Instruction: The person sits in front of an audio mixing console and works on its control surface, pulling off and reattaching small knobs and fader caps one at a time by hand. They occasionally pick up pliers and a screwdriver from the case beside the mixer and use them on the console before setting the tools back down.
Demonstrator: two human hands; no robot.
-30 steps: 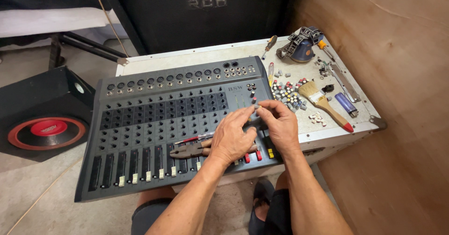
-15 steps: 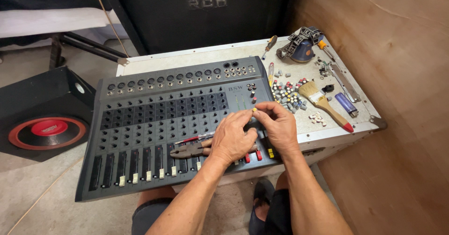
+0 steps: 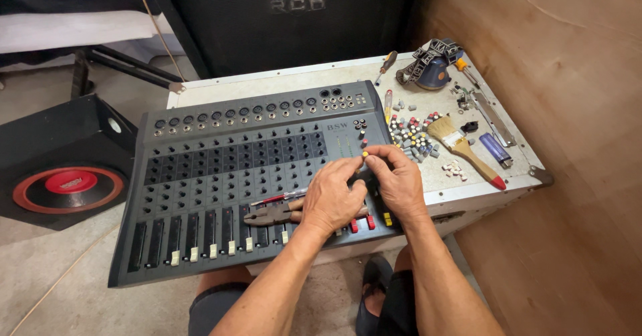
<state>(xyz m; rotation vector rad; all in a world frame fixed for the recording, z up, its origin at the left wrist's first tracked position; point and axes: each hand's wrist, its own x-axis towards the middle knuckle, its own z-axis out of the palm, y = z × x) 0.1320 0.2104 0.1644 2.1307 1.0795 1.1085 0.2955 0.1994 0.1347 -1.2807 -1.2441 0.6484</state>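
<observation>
Pinching a tiny yellow knob [image 3: 365, 154] with the right hand [image 3: 401, 182], thumb and first finger closed on it, just above the right side of the grey mixer board [image 3: 221, 175]. Left hand [image 3: 331, 199] curled beside it, fingertips meeting the right hand's; cannot tell if holding anything. Resting under the left hand on the board: pliers [image 3: 267, 213] and a red screwdriver [image 3: 281, 197]. Lying near on the white case [image 3: 468, 182]: a pile of small knobs [image 3: 411, 135], a paintbrush [image 3: 461, 150], a blue lighter [image 3: 495, 150].
</observation>
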